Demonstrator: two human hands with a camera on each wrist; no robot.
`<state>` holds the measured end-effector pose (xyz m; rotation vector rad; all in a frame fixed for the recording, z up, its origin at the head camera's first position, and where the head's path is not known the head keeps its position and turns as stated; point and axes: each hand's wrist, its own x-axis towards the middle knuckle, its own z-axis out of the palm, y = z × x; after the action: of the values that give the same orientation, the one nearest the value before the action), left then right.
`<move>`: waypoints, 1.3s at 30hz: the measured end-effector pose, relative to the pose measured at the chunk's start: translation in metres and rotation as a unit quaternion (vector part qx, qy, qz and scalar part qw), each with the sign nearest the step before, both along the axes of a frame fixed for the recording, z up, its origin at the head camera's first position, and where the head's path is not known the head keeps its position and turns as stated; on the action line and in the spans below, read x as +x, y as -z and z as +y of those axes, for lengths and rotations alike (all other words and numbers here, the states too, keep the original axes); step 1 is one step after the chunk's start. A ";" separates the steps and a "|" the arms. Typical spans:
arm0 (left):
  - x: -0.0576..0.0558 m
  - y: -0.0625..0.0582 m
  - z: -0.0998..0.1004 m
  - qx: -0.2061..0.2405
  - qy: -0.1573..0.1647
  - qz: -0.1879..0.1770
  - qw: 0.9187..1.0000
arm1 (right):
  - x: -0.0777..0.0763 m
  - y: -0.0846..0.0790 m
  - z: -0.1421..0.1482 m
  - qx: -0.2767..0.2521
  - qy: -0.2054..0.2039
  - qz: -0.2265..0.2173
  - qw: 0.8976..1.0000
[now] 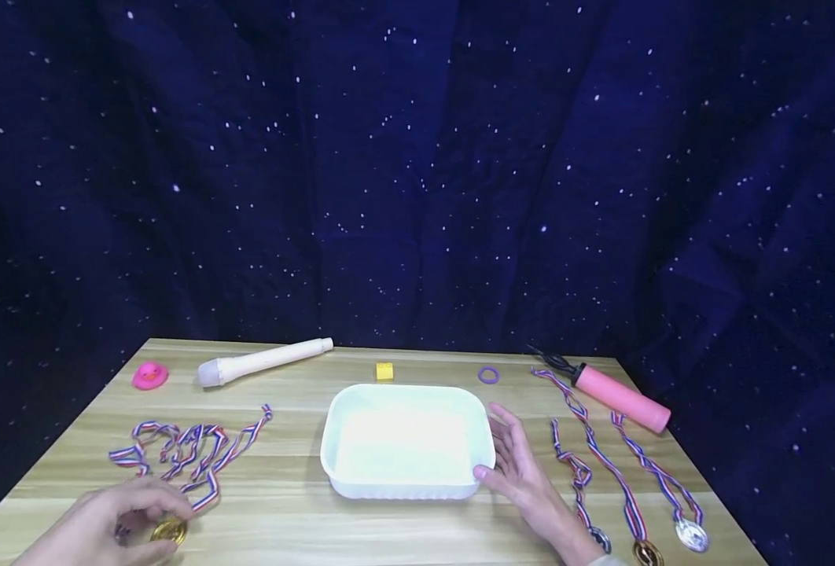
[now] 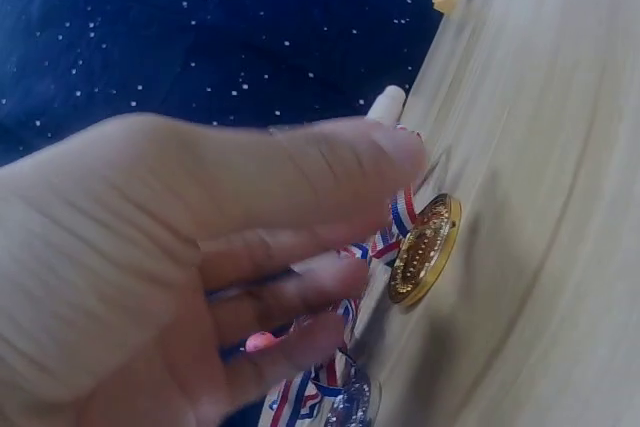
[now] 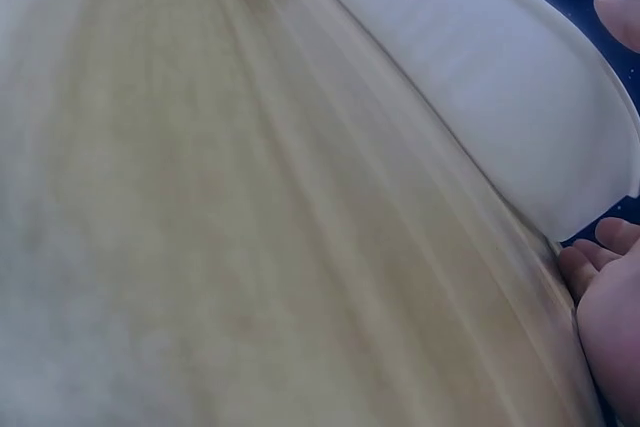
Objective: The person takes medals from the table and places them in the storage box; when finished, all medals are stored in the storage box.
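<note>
My left hand [image 1: 109, 523] is at the table's front left, thumb and fingers apart around a gold medal [image 1: 170, 531]. In the left wrist view the gold medal [image 2: 427, 250] lies just beyond the thumb tip, with no grip on it visible. A silver-coloured medal [image 2: 352, 399] shows below it. Striped red, white and blue ribbons [image 1: 208, 472] lie tangled beyond the hand. My right hand [image 1: 527, 479] is at the right end of a white plastic basin [image 1: 403, 491], thumb near its front corner and fingers along its side. The right wrist view shows fingers [image 3: 600, 252] by its base.
Along the back are a pink rubber duck [image 1: 150, 376], a white microphone [image 1: 265, 362], a yellow block [image 1: 384, 371] and a purple ring [image 1: 488, 375]. At right lie a pink hand pump [image 1: 621, 397], a silver medal [image 1: 692, 534], a bronze-coloured medal [image 1: 647, 553] and a dark medal [image 1: 600, 539].
</note>
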<state>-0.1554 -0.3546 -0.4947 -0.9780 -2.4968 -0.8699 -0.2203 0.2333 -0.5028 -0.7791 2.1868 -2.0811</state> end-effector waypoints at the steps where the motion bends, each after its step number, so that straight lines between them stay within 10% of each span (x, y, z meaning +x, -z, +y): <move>1: -0.002 0.003 -0.003 -0.001 0.018 -0.010 1.000 | 0.000 0.000 0.000 0.002 -0.001 0.000 1.000; 6: -0.011 0.011 -0.011 0.006 0.080 -0.037 0.996 | 0.000 -0.001 0.001 0.003 -0.013 0.004 1.000; 19: -0.010 0.015 -0.009 0.055 0.053 -0.113 0.991 | -0.001 0.002 0.002 -0.005 -0.003 -0.023 1.000; 26: -0.012 0.017 -0.004 0.077 0.096 -0.148 0.981 | 0.000 0.000 0.003 0.000 -0.002 -0.027 1.000; 39: -0.004 0.010 0.009 0.113 0.017 -0.239 0.964 | -0.002 0.001 0.004 -0.002 -0.007 -0.024 1.000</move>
<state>-0.1595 -0.3455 -0.5050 -0.8098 -2.6768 -1.5183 -0.2221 0.2377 -0.5040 -0.7336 2.1481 -2.0754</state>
